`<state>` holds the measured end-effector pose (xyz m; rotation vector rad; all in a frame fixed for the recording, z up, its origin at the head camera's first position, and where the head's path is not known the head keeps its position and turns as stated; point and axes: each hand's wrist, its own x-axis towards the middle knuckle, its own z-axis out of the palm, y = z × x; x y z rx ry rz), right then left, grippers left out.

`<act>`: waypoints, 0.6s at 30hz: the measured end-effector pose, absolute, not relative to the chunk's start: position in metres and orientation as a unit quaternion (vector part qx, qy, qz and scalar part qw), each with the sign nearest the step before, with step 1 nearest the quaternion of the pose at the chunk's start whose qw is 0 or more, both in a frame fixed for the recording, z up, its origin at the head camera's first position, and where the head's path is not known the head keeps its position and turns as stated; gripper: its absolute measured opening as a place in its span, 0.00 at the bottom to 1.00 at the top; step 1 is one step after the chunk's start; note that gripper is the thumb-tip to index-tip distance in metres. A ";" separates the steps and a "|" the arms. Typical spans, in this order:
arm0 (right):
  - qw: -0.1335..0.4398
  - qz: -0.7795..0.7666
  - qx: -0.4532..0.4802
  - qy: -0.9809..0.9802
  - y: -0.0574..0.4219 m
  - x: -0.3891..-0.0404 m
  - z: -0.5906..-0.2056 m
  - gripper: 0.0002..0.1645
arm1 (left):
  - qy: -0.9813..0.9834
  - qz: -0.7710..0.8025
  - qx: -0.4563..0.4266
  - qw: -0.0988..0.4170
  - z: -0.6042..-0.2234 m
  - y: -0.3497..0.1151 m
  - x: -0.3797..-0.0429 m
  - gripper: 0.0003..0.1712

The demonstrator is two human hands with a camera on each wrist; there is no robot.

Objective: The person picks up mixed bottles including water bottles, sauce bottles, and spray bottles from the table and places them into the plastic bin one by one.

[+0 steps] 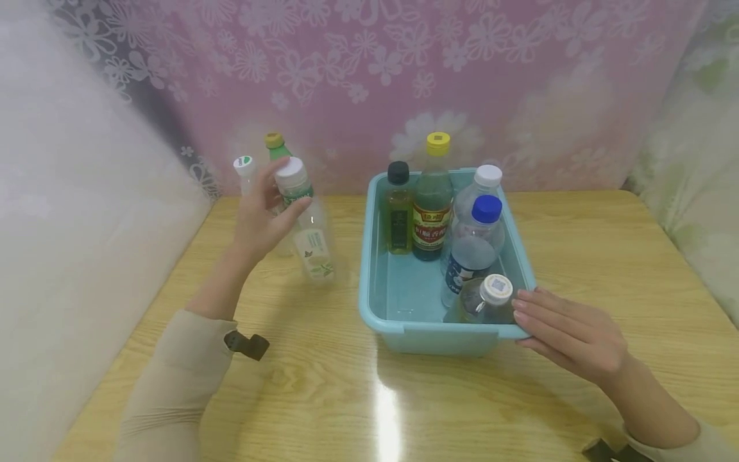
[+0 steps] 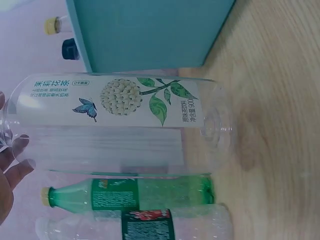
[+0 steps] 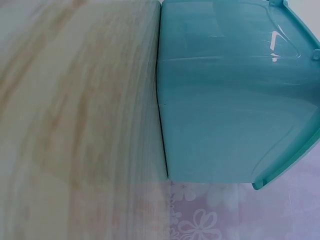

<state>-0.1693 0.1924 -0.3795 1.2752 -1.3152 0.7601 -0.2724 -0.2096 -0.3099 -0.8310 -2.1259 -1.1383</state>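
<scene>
A clear plastic bottle (image 1: 314, 247) with a white cap and a flower-printed label is in my left hand (image 1: 262, 215), which grips it near the top. In the left wrist view that bottle (image 2: 120, 102) lies across the picture, fingertips at its neck end. Behind it stand a green bottle (image 1: 278, 147) with a yellow cap and a white-capped bottle (image 1: 245, 168), both partly hidden. My right hand (image 1: 577, 333) holds the near right corner of a light blue plastic bin (image 1: 369, 301), fingers over the rim. The right wrist view shows only the bin's outer wall (image 3: 225, 100), no fingers.
Inside the bin stand a black-capped bottle (image 1: 398, 215), a yellow-capped sauce bottle (image 1: 434, 205), a white-capped bottle (image 1: 487, 178), a blue-capped bottle (image 1: 476, 247) and a dark bottle (image 1: 487, 298) with a white cap. The wooden table (image 1: 312, 385) meets a floral cloth (image 1: 346, 83) behind.
</scene>
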 end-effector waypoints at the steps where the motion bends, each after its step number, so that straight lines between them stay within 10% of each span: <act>1: 0.547 0.321 0.538 -0.556 0.193 -0.169 -0.379 0.13 | -0.796 -0.424 -0.317 0.294 -0.307 -0.208 -0.271 0.37; 18: 0.549 0.328 0.540 -0.547 0.191 -0.170 -0.381 0.13 | -0.762 -0.418 -0.347 0.353 -0.268 -0.192 -0.258 0.36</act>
